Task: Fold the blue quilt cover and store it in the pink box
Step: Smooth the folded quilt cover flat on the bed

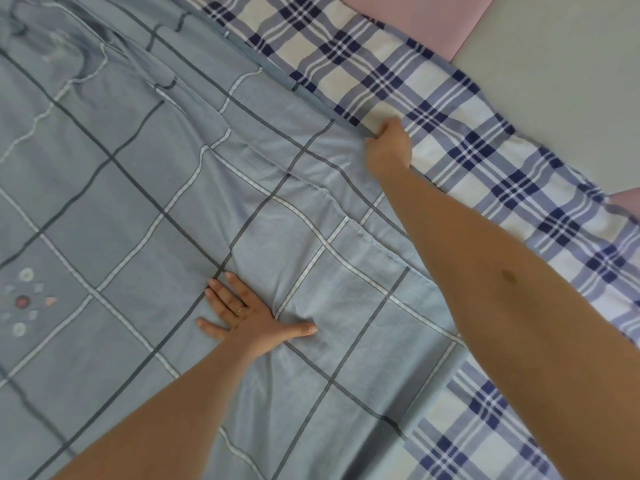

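Note:
The blue quilt cover, light blue with a grid of dark and white lines, lies spread over most of the bed. My left hand presses flat on it near the middle, fingers spread, a ring on one finger. My right hand reaches far forward and grips the cover's right edge, fingers curled round the fabric where it meets the plaid sheet. A small embroidered motif shows on the cover at the left. No pink box can be told apart in view.
A blue-and-white plaid sheet covers the bed under the quilt cover, bare along the right side. Pink padded panels and a grey-green surface lie beyond the bed's far right edge. Wrinkled folds bunch at the top left.

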